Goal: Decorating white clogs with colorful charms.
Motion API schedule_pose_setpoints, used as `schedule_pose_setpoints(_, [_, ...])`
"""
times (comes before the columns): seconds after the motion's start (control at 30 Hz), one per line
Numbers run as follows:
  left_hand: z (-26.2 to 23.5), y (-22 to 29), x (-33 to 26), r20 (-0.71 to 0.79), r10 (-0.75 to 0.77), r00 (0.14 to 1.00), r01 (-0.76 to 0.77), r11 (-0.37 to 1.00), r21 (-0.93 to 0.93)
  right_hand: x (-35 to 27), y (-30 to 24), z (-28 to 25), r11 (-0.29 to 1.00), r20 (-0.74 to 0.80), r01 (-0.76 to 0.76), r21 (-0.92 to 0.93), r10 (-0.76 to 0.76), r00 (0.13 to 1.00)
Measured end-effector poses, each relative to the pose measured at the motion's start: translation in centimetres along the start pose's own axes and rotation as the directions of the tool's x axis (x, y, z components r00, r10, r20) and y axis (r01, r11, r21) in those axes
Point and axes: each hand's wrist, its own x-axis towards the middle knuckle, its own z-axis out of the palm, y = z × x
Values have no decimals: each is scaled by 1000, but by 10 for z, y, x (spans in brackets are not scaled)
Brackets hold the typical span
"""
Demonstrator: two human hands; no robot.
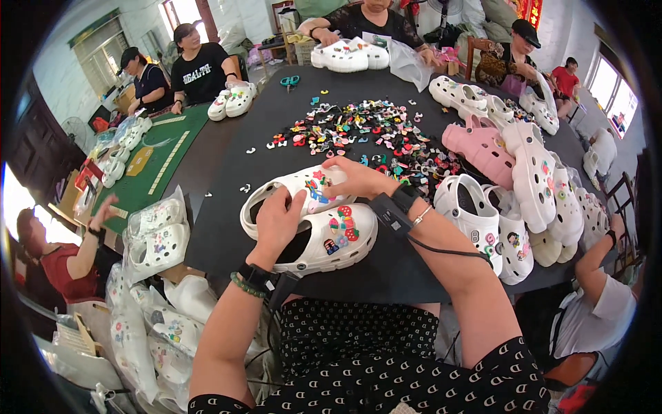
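Observation:
Two white clogs lie side by side on the black tabletop in front of me, toes to the right. The nearer clog (331,243) carries strawberry, flower and other charms on its upper. On the farther clog (289,185), colourful charms sit near the toe. My left hand (278,224) is closed on the farther clog by its foot opening, the fingertips partly hidden inside. My right hand (360,179) curls round that clog's toe, fingers against the charmed upper; whether a loose charm is between them is hidden.
Beyond the clogs spreads a pile of loose charms (365,127). To the right stand white clogs (469,214) and a pink clog (479,152). Bagged clogs (158,238) are stacked at my left. Several people sit around the table, one handling white clogs (349,55) across from me.

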Motion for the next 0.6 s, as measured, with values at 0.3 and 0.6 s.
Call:
schedule_pose_setpoints(0.3, [-8,-21,4,-191,252,949,-252,967,23,-72,43,-6,969,-445,197,-152,-245,861])
schedule_pose_setpoints(0.6, [-76,-39,-11,401,277,873,-438,807,395,-159,77,51,799,-483,76,-596,-433,762])
